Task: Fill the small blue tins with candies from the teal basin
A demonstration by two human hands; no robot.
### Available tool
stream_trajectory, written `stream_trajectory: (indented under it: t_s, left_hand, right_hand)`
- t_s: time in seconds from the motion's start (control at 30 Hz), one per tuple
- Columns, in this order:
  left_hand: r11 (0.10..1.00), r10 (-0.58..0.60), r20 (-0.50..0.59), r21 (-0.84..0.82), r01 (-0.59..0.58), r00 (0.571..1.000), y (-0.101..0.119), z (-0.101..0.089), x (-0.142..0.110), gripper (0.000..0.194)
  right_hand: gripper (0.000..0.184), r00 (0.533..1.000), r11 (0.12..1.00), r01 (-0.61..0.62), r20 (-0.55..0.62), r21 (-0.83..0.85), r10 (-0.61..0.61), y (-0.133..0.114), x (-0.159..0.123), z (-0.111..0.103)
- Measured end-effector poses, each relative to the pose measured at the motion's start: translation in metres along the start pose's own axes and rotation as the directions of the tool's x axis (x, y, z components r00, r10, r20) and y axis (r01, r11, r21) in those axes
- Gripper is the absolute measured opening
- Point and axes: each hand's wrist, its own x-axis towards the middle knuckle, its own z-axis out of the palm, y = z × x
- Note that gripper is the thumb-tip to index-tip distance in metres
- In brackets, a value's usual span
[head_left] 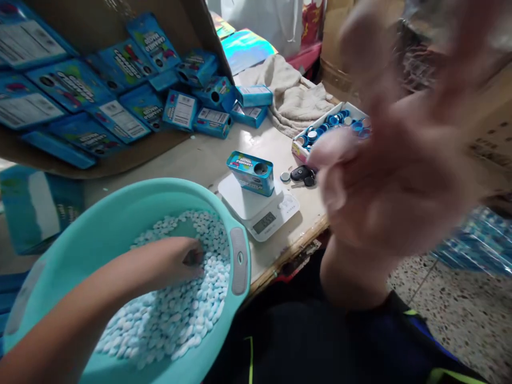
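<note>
My left hand (182, 258) reaches into a turquoise tub (160, 186), its curled fingers closed among small pale blue and white candies (168, 314); the fingertips are partly hidden. Close to the camera, my right hand (396, 170) is raised and smeared by motion, its fingers apart and nothing visible in them. Between the hands, a blue tin (252, 173) with a round hole in its top stands on a white kitchen scale (260, 210). The scale's display is lit, but I cannot read it surely.
A large cardboard box (160, 141) at left holds many blue tins. Several more tins (214, 122) lie by its opening. Behind the scale are car keys (303, 174), a round cap (285, 177), a carton of blue caps (296, 146) and a grey cloth (288, 90).
</note>
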Motion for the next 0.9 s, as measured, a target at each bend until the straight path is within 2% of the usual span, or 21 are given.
stream_trajectory:
  t_s: [0.07, 0.1, 0.13, 0.2, 0.27, 0.33, 0.43, 0.5, 0.57, 0.67, 0.8, 0.83, 0.87, 0.9]
  left_hand:
    - [0.999, 0.029, -0.044, -0.015, -0.030, 0.999, -0.003, 0.002, 0.002, 0.019]
    - [0.998, 0.053, -0.086, -0.013, -0.054, 0.995, -0.003, 0.002, 0.003, 0.020]
    - [0.997, 0.082, -0.131, -0.002, -0.083, 0.988, -0.003, 0.001, 0.003, 0.020]
    - [0.988, 0.152, -0.220, 0.028, -0.149, 0.964, -0.002, -0.001, 0.005, 0.019]
    - [0.977, 0.213, -0.294, 0.030, -0.213, 0.932, -0.002, -0.003, 0.007, 0.021]
    - [0.959, 0.263, -0.386, 0.002, -0.284, 0.884, -0.002, -0.005, 0.009, 0.024]
    - [0.935, 0.307, -0.506, 0.002, -0.355, 0.806, -0.004, -0.008, 0.009, 0.028]
    - [0.932, 0.315, -0.538, 0.019, -0.363, 0.782, -0.005, -0.011, 0.007, 0.029]
    - [0.931, 0.319, -0.545, 0.024, -0.365, 0.775, -0.004, -0.012, 0.006, 0.032]
    - [0.961, 0.259, -0.561, 0.066, -0.270, 0.786, -0.003, -0.009, 0.002, 0.028]
    - [0.986, 0.090, -0.592, 0.164, 0.010, 0.801, -0.001, -0.003, -0.012, 0.017]
    - [0.983, 0.082, -0.616, 0.179, 0.038, 0.784, -0.002, -0.004, -0.018, 0.018]
    - [0.983, 0.078, -0.660, 0.175, 0.051, 0.747, -0.003, -0.006, -0.026, 0.021]
    - [0.987, 0.075, -0.719, 0.151, 0.050, 0.691, -0.004, -0.008, -0.034, 0.024]
  right_hand:
    - [0.042, 0.998, 0.972, 0.026, -0.056, 0.232, -0.013, -0.002, -0.003, 0.016]
    - [0.035, 0.994, 0.955, 0.039, -0.106, 0.296, -0.008, 0.002, -0.004, 0.021]
    - [0.031, 0.988, 0.957, 0.035, -0.156, 0.287, 0.011, 0.007, -0.005, 0.026]
    - [0.031, 0.973, 0.997, -0.020, -0.228, 0.074, 0.037, 0.022, -0.006, 0.031]
    - [0.044, 0.968, 0.985, -0.029, -0.252, -0.168, -0.015, 0.041, -0.004, 0.034]
    - [0.057, 0.976, 0.951, 0.043, -0.189, -0.305, -0.105, 0.060, 0.003, 0.037]
    - [0.064, 0.980, 0.917, 0.157, -0.061, -0.366, -0.191, 0.084, 0.013, 0.045]
    - [0.067, 0.983, 0.916, 0.178, 0.028, -0.358, -0.181, 0.095, 0.016, 0.050]
    - [0.065, 0.981, 0.926, 0.193, 0.090, -0.325, -0.173, 0.102, 0.017, 0.054]
    - [0.053, 0.968, 0.938, 0.238, 0.134, -0.252, -0.210, 0.110, 0.014, 0.055]
    - [0.053, 0.951, 0.943, 0.290, 0.161, -0.162, -0.265, 0.125, 0.007, 0.049]
    - [0.056, 0.947, 0.943, 0.299, 0.166, -0.143, -0.275, 0.129, 0.005, 0.048]
    - [0.058, 0.947, 0.945, 0.300, 0.158, -0.127, -0.279, 0.133, 0.003, 0.048]
    - [0.058, 0.952, 0.951, 0.290, 0.133, -0.111, -0.275, 0.136, 0.002, 0.048]
